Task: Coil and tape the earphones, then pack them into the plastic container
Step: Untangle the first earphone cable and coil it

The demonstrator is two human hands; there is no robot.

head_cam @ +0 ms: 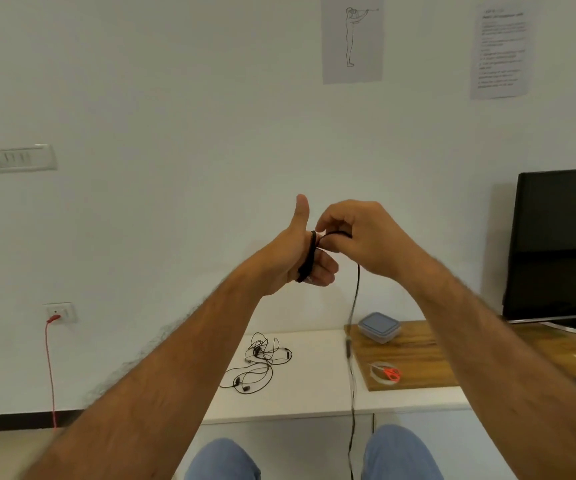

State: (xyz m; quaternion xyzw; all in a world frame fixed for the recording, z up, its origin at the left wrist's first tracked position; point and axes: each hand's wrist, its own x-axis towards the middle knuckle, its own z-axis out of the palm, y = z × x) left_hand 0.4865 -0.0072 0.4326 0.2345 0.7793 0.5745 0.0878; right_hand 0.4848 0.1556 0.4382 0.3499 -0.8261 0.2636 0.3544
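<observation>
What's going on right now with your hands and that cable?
Left hand wrapped in black earphone cord, thumb up. Right hand pinching cord, winding. Container lidded on table. Nothing blocking.

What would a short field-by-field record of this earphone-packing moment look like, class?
left hand: thumb up, black cable coiled round its fingers
right hand: pinches the cable, loose end hanging down
spare earphones: tangled on white table
plastic container: lid on, on wooden board
tape roll: on board, red scissors touching it
</observation>
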